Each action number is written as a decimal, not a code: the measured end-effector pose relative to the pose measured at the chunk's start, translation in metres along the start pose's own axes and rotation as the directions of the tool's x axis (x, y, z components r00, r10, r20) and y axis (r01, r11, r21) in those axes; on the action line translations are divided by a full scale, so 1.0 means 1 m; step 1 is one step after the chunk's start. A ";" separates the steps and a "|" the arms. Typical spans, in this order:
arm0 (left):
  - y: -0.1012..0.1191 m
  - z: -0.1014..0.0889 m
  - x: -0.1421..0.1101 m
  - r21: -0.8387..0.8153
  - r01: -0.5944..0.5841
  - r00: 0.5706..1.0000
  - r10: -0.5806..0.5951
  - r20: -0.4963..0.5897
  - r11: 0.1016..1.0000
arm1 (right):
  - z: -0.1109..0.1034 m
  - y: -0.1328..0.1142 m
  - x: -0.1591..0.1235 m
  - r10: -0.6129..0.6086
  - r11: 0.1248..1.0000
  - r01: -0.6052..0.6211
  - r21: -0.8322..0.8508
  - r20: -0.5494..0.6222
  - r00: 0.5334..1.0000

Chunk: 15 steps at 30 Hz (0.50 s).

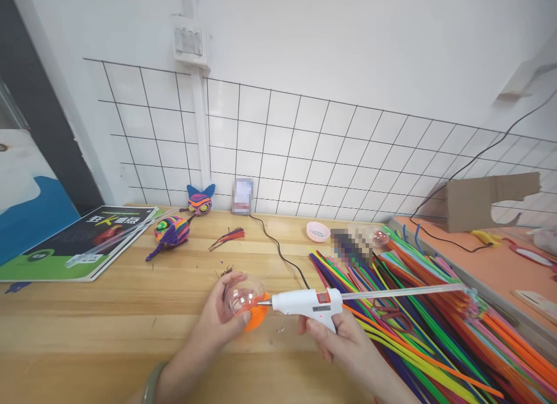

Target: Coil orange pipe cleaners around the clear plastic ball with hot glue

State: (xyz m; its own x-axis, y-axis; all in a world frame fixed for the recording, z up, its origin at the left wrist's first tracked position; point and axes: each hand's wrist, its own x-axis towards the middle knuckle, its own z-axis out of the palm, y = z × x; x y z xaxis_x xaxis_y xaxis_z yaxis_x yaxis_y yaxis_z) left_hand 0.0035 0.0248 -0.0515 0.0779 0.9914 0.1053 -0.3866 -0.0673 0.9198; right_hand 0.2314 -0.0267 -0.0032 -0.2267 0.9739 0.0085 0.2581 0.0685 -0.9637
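Observation:
My left hand [221, 314] is closed round a clear plastic ball [246, 288] that has orange pipe cleaner [257, 320] on its lower right side. In my right hand [335, 337] is a white hot glue gun [304, 302], held by its handle with a finger near the trigger. Its metal nozzle points left and meets or nearly meets the ball at the edge of the orange part. A long clear glue stick [404, 291] sticks out from the back of the gun, and a dark cord runs away behind it.
Many coloured pipe cleaners [418, 311] cover the right side, with red-handled scissors [391, 314] among them. A pink bowl [318, 231] stands farther back. Two striped pipe-cleaner figures [172, 233] and a magazine [82, 241] are at left. Cardboard [487, 201] leans at the far right.

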 end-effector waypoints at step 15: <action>0.004 0.008 -0.003 -0.030 0.008 0.999 -0.009 -0.043 1.000 | 0.002 -0.006 -0.004 -0.029 0.996 0.026 -0.088 -0.039 0.999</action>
State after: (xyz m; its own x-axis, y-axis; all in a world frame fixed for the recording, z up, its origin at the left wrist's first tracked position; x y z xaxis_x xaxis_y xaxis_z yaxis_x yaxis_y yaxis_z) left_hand 0.0085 0.0206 -0.0448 0.0422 0.9959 0.0804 -0.4130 -0.0559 0.9090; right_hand 0.2288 -0.0319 0.0015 -0.1977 0.9791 0.0470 0.3340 0.1124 -0.9358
